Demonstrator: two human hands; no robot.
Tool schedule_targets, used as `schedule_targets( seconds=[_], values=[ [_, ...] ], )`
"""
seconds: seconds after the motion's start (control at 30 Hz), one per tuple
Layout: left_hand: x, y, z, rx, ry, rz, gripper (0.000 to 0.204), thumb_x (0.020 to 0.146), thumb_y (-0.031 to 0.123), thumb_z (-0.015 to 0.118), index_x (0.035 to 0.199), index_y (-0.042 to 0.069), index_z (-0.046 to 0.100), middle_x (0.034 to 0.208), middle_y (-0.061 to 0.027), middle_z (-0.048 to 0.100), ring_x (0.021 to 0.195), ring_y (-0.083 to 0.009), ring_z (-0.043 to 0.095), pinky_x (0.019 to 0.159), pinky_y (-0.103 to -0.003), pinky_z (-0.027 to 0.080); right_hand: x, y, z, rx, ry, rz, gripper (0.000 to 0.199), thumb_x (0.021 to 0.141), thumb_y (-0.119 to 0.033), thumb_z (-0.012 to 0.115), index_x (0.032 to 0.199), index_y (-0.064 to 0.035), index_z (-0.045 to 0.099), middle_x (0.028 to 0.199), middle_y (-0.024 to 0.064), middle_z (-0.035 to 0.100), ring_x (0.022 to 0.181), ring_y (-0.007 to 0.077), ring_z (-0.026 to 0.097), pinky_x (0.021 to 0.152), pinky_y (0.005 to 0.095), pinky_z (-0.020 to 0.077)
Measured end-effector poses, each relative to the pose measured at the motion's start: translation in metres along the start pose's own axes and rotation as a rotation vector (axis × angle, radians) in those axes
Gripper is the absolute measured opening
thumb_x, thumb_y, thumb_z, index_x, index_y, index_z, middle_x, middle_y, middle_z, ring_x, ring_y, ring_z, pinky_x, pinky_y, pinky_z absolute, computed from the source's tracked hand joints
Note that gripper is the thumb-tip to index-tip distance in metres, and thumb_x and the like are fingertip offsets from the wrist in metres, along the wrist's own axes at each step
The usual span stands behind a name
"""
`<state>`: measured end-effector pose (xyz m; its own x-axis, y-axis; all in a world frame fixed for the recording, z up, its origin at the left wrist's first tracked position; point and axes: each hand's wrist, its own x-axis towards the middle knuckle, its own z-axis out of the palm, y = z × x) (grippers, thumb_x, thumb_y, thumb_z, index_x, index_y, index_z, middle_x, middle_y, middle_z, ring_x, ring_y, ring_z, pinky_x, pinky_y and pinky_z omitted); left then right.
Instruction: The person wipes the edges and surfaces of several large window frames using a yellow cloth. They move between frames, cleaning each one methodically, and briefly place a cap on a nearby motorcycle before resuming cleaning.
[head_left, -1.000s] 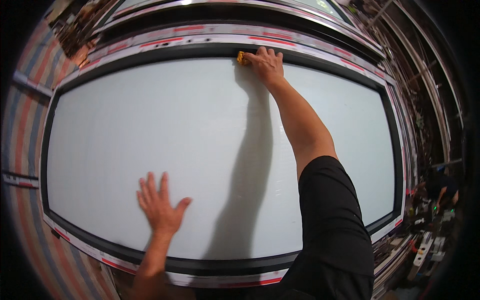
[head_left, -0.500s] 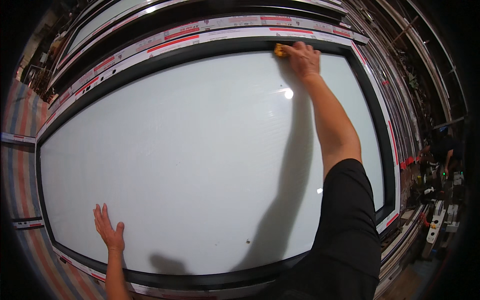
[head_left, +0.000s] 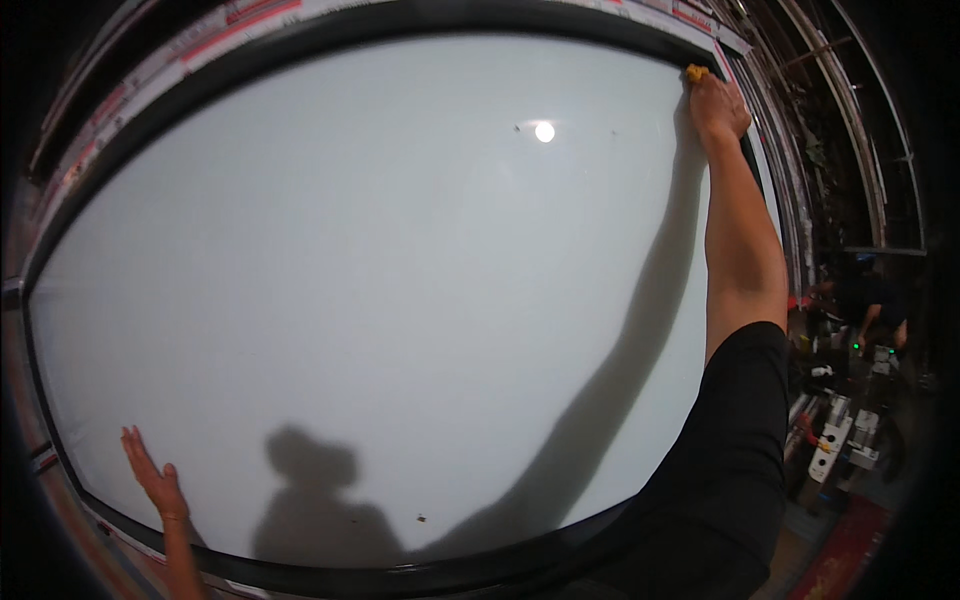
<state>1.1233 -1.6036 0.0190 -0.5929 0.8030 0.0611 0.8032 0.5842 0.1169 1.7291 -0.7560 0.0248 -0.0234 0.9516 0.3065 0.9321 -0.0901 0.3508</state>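
Note:
A large pale glass panel in a dark frame fills most of the view. At its far right corner my right hand is closed on a crumpled yellow-orange cloth, pressed to the glass edge by the frame. My right arm is stretched far out, and its shadow falls across the glass. Near the panel's left front corner my left hand has its fingers spread and holds nothing; it rests on or just over the glass. A few small dark specks lie on the surface.
White and red protective tape covers the outer frame. Long metal profiles are stacked along the right. Beyond my right arm, another person bends beside machine parts. Striped sheeting shows at the lower left.
My right hand has slid the cloth rightward along the far edge into the corner. My view has moved closer over the panel. My left hand remains spread near the left front.

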Motion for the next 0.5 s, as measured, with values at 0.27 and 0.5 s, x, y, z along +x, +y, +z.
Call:
schedule_targets(
  seconds=[0.27,0.5],
  values=[
    [-0.007,0.012,-0.005,-0.009,-0.017,0.045,0.086,0.1,0.065,0.038,0.16,0.004,0.03,0.167,-0.0216,0.025,0.154,-0.0402,0.022,0.123,-0.054,0.015,0.009,0.004,-0.002,0.107,0.013,-0.021,0.041,0.102,-0.031,0.041,0.131,-0.0214,0.067,0.134,0.0148,0.064,0.125,0.035,0.063,0.102,0.0477,0.0502],
    [-0.011,-0.004,0.009,0.081,0.013,0.015,0.064,0.106,0.04,0.045,0.159,0.007,0.033,0.166,-0.0175,0.029,0.154,-0.0387,0.023,0.125,-0.051,0.015,-0.028,0.052,-0.018,-0.004,-0.188,-0.217,0.046,0.101,-0.036,0.042,0.135,-0.0152,0.065,0.132,0.014,0.068,0.125,0.0347,0.063,0.103,0.0492,0.0487]
  ],
)
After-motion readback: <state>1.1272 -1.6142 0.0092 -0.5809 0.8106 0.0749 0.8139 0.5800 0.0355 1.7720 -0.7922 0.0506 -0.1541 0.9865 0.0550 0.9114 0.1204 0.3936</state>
